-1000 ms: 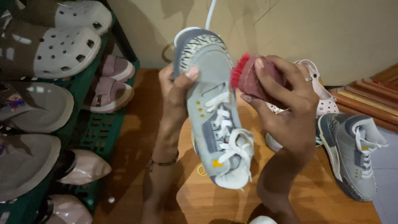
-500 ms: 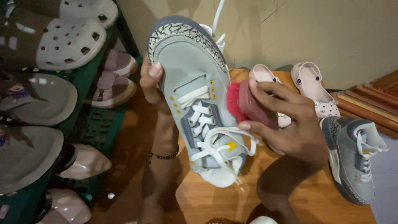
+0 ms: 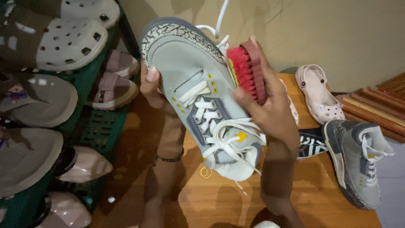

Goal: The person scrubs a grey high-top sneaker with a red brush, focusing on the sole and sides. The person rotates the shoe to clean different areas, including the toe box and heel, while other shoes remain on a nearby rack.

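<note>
My left hand grips a grey sneaker with white laces by its left side, toe pointing up and away. A red-bristled brush sits in my right hand, its bristles pressed against the sneaker's right side near the toe. The sneaker hangs above a wooden table. On the table at the right lies the matching grey sneaker.
A green shoe rack on the left holds white clogs, grey slippers and small pink shoes. Pink clogs rest at the table's far edge by the wall. A black-and-white striped shoe lies beside the second sneaker. Wooden slats lean at the far right.
The sneaker has tilted and come closer to the camera. My right hand carried the brush from the sneaker's middle up to the side near the toe.
</note>
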